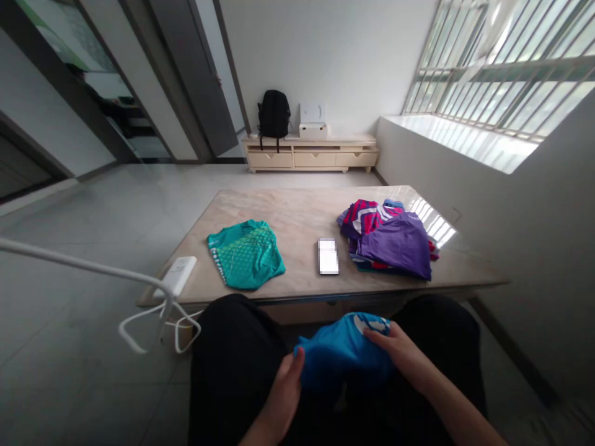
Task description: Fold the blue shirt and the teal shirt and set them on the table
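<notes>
A blue garment (pixel 341 356) lies bunched in my lap, below the table's near edge. My left hand (pixel 284 391) grips its left side, thumb on top of the cloth. My right hand (pixel 400 352) rests on its upper right part with fingers curled over the fabric. On the beige table (pixel 297 217) a folded teal shirt (pixel 245 253) lies at the left. A pile of purple and red-striped clothes (pixel 389 238) sits at the right. A phone (pixel 328 255) lies between them.
A white power adapter (pixel 175 275) sits on the table's left corner, its cable (pixel 153 319) looping down to the floor. A low cabinet (pixel 310 153) with a black backpack (pixel 274 114) and white box (pixel 313 130) stands at the far wall. A wall ledge runs along the right.
</notes>
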Demonstrator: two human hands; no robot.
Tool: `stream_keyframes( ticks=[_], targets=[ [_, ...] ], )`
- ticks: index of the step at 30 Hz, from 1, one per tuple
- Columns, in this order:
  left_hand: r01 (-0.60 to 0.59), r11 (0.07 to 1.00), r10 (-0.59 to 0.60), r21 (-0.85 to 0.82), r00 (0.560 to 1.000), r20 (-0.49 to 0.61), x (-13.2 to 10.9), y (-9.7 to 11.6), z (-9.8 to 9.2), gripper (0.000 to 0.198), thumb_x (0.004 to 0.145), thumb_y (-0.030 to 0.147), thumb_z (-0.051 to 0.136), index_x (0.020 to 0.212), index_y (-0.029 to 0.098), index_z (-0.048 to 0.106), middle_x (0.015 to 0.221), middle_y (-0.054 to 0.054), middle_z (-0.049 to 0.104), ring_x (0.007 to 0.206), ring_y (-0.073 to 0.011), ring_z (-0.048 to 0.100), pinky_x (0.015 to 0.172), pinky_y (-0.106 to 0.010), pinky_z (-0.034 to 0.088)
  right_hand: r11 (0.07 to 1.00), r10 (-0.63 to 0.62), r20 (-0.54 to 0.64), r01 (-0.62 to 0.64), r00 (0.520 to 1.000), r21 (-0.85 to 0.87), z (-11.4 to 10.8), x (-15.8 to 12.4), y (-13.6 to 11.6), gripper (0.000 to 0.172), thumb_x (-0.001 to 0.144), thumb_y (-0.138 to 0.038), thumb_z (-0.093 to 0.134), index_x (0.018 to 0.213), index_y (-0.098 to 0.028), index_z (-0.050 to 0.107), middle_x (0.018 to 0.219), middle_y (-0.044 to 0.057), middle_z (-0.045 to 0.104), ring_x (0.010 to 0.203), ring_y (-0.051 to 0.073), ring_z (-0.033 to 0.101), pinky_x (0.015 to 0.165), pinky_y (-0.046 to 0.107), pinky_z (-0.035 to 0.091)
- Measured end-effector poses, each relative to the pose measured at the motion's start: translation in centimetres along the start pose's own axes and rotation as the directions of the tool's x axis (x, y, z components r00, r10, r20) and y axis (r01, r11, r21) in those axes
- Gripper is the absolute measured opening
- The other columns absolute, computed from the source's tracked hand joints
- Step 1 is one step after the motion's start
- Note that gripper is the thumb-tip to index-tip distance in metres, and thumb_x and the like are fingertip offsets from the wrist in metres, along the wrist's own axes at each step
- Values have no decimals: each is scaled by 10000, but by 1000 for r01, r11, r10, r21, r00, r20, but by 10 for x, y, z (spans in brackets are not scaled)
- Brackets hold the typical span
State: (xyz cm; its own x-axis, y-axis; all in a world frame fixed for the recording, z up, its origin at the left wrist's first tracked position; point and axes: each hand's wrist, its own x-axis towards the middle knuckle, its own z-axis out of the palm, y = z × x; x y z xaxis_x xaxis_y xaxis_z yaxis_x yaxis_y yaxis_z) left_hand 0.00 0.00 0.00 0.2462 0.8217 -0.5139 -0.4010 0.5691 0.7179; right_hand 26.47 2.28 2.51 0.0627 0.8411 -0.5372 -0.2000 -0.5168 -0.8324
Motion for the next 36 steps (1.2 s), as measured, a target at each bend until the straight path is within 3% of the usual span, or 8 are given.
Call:
stream_keyframes(
  ticks=[4, 8, 12, 15, 20, 23, 31, 36],
  targets=[
    [-125, 960, 156, 252, 982, -108, 9, -8, 2, 525, 685, 546, 893, 990, 133, 783, 993, -110, 806, 1002, -326, 735, 960, -402, 556, 996, 41, 11, -40, 999, -75, -9, 4, 0, 437, 695, -518, 883, 922, -157, 785, 894, 71, 803, 826, 256, 739, 782, 354, 568],
    [-199, 962, 229, 188, 961, -157, 20, -8, 9, 521, 710, 545, 875, 1020, 134, 797, 1043, -113, 807, 1011, -294, 731, 987, -381, 539, 990, 69, 157, -87, 985, 109, -11, 5, 10, 492, 733, -494, 877, 1076, -163, 756, 1007, 89, 794, 870, 244, 748, 787, 333, 575],
    [-238, 962, 261, 134, 945, -196, 26, -8, 14, 461, 739, 473, 877, 1022, 124, 775, 1021, -102, 800, 949, -249, 723, 953, -362, 547, 959, -100, 26, 90, 995, 270, -5, 9, 37, 1050, 587, -364, 975, 1499, -212, 480, 1063, 72, 782, 894, 239, 745, 818, 336, 574],
    [-272, 955, 293, 118, 926, -237, 31, -10, 13, 455, 746, 459, 876, 1020, 126, 731, 970, -86, 786, 883, -221, 713, 900, -348, 558, 950, -248, -54, 254, 967, 183, -5, 17, 53, 1298, 595, -356, 968, 1641, -211, 212, 832, 1, 763, 710, 191, 705, 732, 320, 563],
    [-317, 936, 351, 154, 865, -358, 33, -13, 10, 676, 713, 441, 904, 1236, 174, 569, 999, -72, 760, 876, -214, 713, 849, -328, 565, 926, -361, -65, 350, 930, -143, -16, 25, 54, 671, 709, -412, 885, 1305, -175, 686, 893, 42, 765, 776, 206, 686, 705, 300, 542],
    [-313, 937, 349, 155, 858, -377, 32, -11, 10, 798, 722, 435, 893, 1347, 212, 448, 982, -59, 744, 852, -221, 713, 807, -335, 571, 890, -390, -73, 355, 918, -285, -18, 25, 46, 470, 751, -457, 829, 1136, -194, 773, 1031, 77, 779, 901, 260, 699, 761, 330, 543],
    [-302, 765, 390, 568, 920, -36, 29, 4, -1, 408, 701, 189, 779, 1104, 180, 710, 1107, -95, 731, 1044, -286, 689, 985, -400, 506, 930, -326, 77, 334, 942, -151, -19, 23, 42, 653, 637, -449, 908, 1222, -209, 742, 995, 60, 757, 814, 236, 676, 720, 331, 544],
    [-346, 583, 520, 735, 854, -11, 38, -3, -9, 476, 671, 98, 683, 1132, 186, 764, 1246, -129, 648, 1219, -345, 628, 1127, -527, 436, 941, -304, -34, 295, 952, -165, -22, 25, 52, 738, 577, -373, 931, 1264, -203, 720, 1140, 80, 727, 806, 233, 698, 711, 344, 576]
  ],
)
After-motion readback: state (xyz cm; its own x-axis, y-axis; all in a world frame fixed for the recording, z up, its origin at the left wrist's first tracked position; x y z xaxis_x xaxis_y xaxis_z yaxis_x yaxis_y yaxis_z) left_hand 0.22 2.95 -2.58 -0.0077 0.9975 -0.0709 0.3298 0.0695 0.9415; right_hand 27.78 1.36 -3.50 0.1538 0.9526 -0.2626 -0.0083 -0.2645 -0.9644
